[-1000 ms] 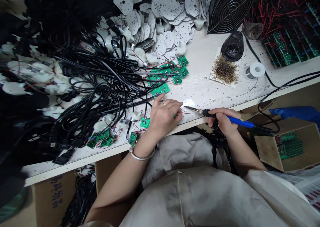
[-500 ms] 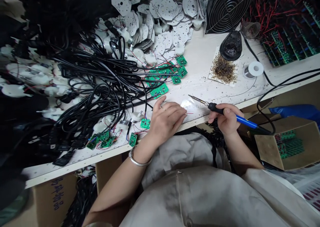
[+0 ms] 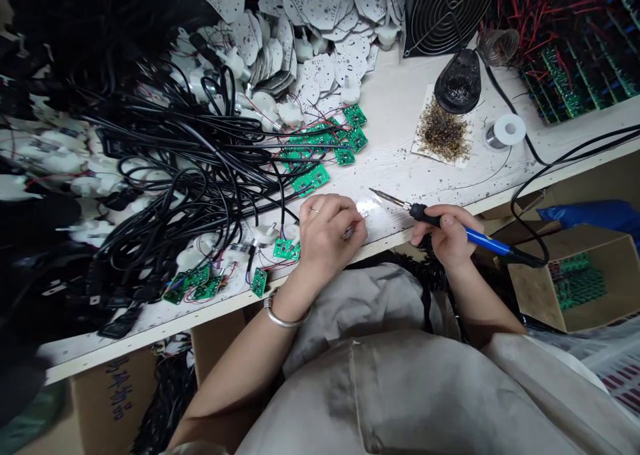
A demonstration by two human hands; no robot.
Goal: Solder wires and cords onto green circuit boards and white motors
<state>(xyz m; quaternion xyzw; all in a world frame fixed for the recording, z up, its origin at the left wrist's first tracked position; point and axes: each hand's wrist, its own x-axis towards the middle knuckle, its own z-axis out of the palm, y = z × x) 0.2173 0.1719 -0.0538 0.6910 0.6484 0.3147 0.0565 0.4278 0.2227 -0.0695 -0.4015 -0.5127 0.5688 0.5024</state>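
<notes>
My left hand [image 3: 330,231] rests on the white bench [image 3: 400,168] near its front edge, fingers curled and pinched on something small that I cannot make out. My right hand [image 3: 447,235] grips a blue-handled soldering iron [image 3: 450,225]; its metal tip points left and hovers just right of my left fingertips. A green circuit board [image 3: 285,248] with thin wires lies just left of my left hand. More green boards [image 3: 320,148] lie in a cluster farther back.
A big tangle of black cables [image 3: 175,161] covers the left of the bench. White round plates [image 3: 310,15] pile at the back. A fan [image 3: 450,8], an iron stand [image 3: 457,81], a debris-strewn pad [image 3: 443,135] and a solder spool [image 3: 507,131] sit right. A cardboard box [image 3: 575,281] stands below right.
The soldering iron's tip lifted off the spot by my left fingers and drew back to the right. My left fingers curled in tighter over the small part.
</notes>
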